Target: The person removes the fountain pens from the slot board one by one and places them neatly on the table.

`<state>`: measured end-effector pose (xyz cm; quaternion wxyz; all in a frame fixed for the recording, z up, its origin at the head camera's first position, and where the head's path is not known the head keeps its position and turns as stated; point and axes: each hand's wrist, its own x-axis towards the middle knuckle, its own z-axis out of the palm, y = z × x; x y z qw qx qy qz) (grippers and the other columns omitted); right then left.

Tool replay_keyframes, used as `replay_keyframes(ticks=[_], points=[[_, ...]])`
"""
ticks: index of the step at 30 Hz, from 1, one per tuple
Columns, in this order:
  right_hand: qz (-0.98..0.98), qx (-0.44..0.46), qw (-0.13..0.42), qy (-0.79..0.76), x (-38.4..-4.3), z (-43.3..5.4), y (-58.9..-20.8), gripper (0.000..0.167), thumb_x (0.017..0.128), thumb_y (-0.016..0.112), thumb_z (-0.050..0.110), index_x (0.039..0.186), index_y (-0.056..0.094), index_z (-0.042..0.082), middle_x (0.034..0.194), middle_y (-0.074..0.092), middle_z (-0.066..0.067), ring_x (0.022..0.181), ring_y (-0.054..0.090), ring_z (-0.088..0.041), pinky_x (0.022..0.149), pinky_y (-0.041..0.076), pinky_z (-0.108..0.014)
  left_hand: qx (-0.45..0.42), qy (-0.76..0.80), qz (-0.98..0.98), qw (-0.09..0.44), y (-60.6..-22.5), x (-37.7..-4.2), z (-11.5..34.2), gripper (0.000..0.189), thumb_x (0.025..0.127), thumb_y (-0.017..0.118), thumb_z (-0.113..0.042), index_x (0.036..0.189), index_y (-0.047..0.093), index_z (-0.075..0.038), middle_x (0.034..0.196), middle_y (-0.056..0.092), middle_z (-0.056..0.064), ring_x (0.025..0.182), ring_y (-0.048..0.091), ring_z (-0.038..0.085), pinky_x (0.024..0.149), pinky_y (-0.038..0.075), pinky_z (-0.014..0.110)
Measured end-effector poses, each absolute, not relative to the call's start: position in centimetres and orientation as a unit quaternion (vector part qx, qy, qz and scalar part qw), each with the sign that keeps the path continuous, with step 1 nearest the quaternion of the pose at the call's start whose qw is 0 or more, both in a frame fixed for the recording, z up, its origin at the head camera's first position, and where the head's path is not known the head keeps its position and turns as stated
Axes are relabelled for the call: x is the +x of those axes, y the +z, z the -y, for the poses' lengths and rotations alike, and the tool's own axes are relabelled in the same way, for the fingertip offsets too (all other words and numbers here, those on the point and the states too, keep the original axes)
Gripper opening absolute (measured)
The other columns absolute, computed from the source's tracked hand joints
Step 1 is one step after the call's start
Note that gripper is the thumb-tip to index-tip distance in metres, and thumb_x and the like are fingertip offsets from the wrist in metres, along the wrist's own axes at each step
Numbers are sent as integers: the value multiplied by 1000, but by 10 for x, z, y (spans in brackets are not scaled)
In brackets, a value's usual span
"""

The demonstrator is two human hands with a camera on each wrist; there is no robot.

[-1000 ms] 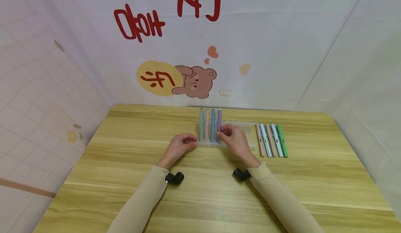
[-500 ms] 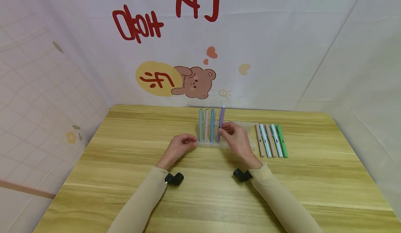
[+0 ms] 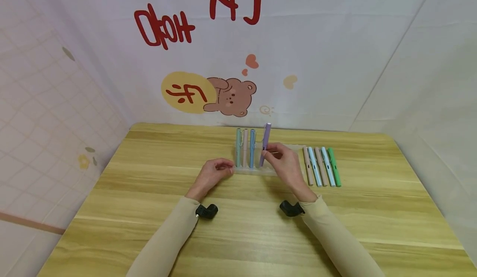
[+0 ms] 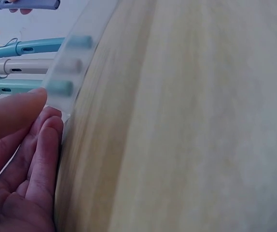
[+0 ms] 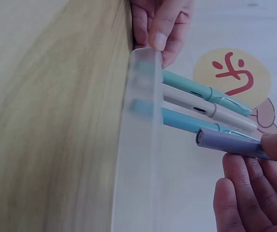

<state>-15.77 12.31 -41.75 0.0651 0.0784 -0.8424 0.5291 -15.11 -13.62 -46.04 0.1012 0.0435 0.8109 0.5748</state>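
Purple pen [image 3: 266,137], pinched in the right of two hands [image 3: 287,167].

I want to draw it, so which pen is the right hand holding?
The purple pen, pinched in the right hand. Its bottom end is clear of the frosted holder; three other pens stand in it; five pens lie on the table.

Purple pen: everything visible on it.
The purple pen is slim, smooth and plastic-looking, with a clip, a small dark slot midway and a pale top end. The right grip pinches it between thumb and fingers. It is nearly upright, leaning slightly right in the head view, its lower end free above the frosted holder, right of the blue pen.
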Motion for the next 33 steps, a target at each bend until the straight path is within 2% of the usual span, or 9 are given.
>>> replay_keyframes(ticks=[11,20,28,30,33], points=[[836,81,64,539,-147,-140,-406,25,99,73,23,116,74,4,108,75,-10,94,74,-25,78,55,-26,36,582,-806,104,-459,-151,135,24,92,78,-13,115,76,-7,107,75,5,96,67,17,87,50,33],[835,76,72,540,-137,-156,-400,25,99,73,22,115,74,3,108,74,-12,95,74,-26,79,54,-20,40,577,-811,88,-460,-151,133,22,93,77,-9,114,75,-2,108,75,11,100,68,24,87,50,33],[840,66,69,534,-128,-173,-396,29,100,72,25,119,74,3,114,74,-13,98,73,-26,80,53,-19,36,573,-814,86,-461,-150,134,21,94,76,-11,114,76,-3,107,75,10,99,67,22,87,49,33],[840,61,68,534,-126,-178,-394,30,100,72,25,120,73,2,114,73,-14,99,73,-30,78,53,-20,35,574,-813,89,-457,-148,132,22,94,75,-8,114,75,0,109,74,14,101,67,26,87,49,33],[840,61,72,535,-124,-186,-392,31,100,72,24,121,72,1,112,73,-16,94,74,-23,77,54,-20,36,576,-812,89,-457,-149,131,23,94,75,-8,115,74,1,110,73,16,103,66,29,88,48,34]])
